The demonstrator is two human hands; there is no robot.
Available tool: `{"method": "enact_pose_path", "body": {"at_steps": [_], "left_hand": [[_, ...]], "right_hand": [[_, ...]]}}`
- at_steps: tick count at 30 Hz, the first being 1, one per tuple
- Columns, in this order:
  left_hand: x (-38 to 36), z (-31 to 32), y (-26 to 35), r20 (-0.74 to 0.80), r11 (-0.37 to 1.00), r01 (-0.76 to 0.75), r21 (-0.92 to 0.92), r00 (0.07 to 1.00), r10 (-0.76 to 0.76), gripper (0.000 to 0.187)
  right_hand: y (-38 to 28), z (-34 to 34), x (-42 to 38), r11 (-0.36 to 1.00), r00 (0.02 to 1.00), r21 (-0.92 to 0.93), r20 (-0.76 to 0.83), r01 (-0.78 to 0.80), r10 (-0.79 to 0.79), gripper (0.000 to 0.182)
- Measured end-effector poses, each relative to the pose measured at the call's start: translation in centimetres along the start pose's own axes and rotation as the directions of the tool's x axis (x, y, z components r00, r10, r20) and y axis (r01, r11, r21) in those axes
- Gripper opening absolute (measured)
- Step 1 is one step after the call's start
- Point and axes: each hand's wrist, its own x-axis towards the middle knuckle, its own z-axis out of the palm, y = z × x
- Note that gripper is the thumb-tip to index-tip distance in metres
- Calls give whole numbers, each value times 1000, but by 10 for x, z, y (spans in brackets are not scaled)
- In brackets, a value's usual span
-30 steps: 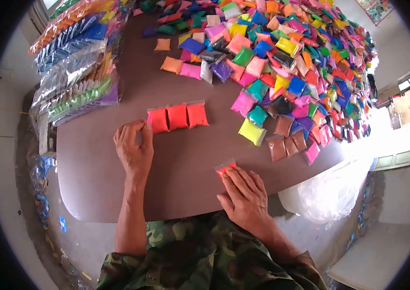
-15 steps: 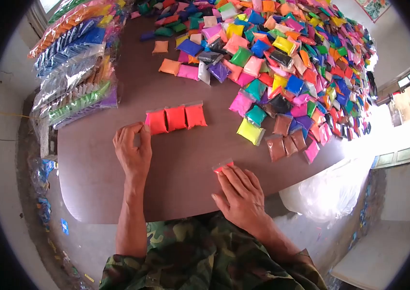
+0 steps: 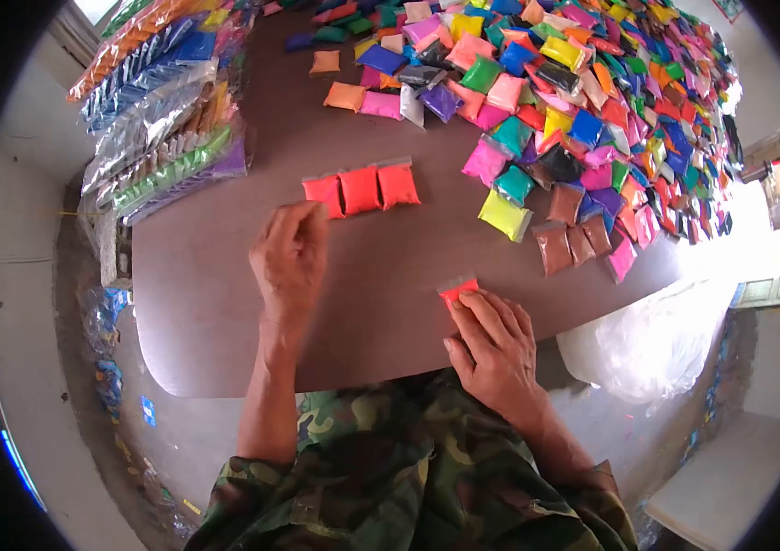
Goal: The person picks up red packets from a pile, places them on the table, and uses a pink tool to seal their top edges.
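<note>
Three red packets lie side by side on the brown table point(image 3: 372, 312), the left one point(image 3: 323, 195), the middle one point(image 3: 360, 188) and the right one point(image 3: 398, 184). At the lower edge of the left packet is my left hand point(image 3: 291, 253), its fingers curled together and slightly blurred; whether anything is between them is hidden. My right hand point(image 3: 493, 344) rests on the table near the front edge, its fingertips over another red packet point(image 3: 460, 289) and pressing on it. The upper end of that packet shows beyond the fingers.
A large heap of coloured packets point(image 3: 583, 129) covers the back right. Brown packets point(image 3: 566, 243) and a yellow-green one point(image 3: 504, 216) lie at its near edge. Stacked clear bags of packets point(image 3: 169, 119) stand at the back left. A white plastic bag point(image 3: 652, 344) hangs beyond the right edge.
The view has shifted, so the table appears further up and to the right. My left hand has drawn slightly down from the left packet's side. My right hand stays on its red packet.
</note>
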Motion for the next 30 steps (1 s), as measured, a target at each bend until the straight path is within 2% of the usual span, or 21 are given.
{"method": "enact_pose_path", "body": {"at_steps": [2,5,8,14,17,20,23,27,30], "left_hand": [[-9,-3,36,193,995,18,-101,981,2,9],[-41,14,61,449,978,82,-193,893,14,7],[-67,33,68,536,990,58,-131,844,22,7],[-58,38,64,571,986,-131,99,819,51,14],[-43,37,54,542,983,-90,161,840,-12,13],[-45,38,67,574,996,-75,49,819,34,14],[-54,54,75,631,987,-157,-10,765,129,15],[-35,67,72,657,975,-204,87,747,98,15],[-24,71,72,664,959,-276,66,730,165,16]], "right_hand": [[0,-3,2,1000,1000,-7,11,-6,6,51],[1,-2,4,1000,1000,-21,-1,6,-6,47],[4,1,4,1000,999,-17,-45,19,-19,45],[9,6,3,999,996,50,-89,14,-10,42],[10,8,1,998,993,67,-122,12,-4,43],[10,12,-3,996,988,93,-156,-4,19,43],[11,16,-4,991,983,131,-179,-23,47,42],[14,16,-6,990,984,138,-174,-4,29,42],[13,17,-5,991,984,135,-175,6,18,42]]}}
